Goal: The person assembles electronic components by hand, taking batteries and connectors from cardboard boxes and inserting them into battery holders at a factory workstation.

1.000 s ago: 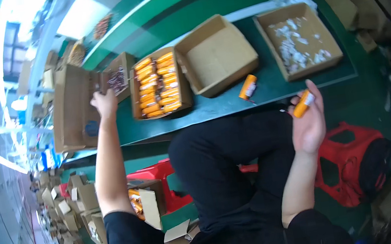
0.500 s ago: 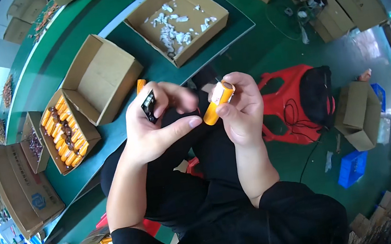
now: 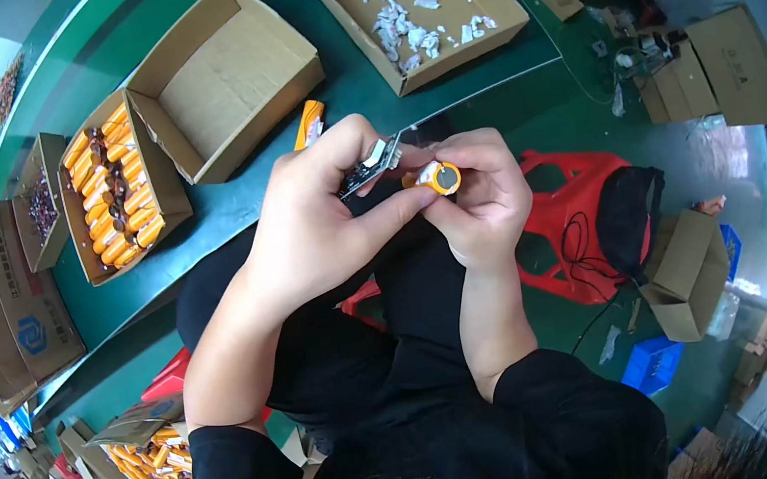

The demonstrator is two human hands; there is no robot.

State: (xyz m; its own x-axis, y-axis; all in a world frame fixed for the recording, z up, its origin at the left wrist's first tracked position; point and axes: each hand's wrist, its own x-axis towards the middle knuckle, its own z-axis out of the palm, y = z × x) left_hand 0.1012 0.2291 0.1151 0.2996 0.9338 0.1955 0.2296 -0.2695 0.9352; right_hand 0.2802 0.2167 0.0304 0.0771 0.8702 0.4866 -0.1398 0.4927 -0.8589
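Note:
My left hand [image 3: 314, 205] is closed around a small dark circuit board [image 3: 360, 177] with a white part and metal pins along its edge. In my right hand [image 3: 486, 192] is an orange cylindrical battery [image 3: 444, 178], pinched by thumb and fingers, its round grey end facing up. The left thumb tip touches or nearly touches the battery's side. Some of the left fingertips are hidden behind the board. Just beyond the left hand, another orange battery [image 3: 309, 124] lies on the green table [image 3: 231, 213].
A carton of orange batteries [image 3: 89, 259] stands at left beside an empty-looking carton [image 3: 230, 74]. Farther right, an open box [image 3: 465, 54] holds white scraps. A red stool [image 3: 560, 223] with a black cable is on my right; below left is another box of batteries [image 3: 153, 457].
The hands have come closer together. The battery has turned so its end faces up, and the board has tilted toward it. The table scene has shifted as my head moved.

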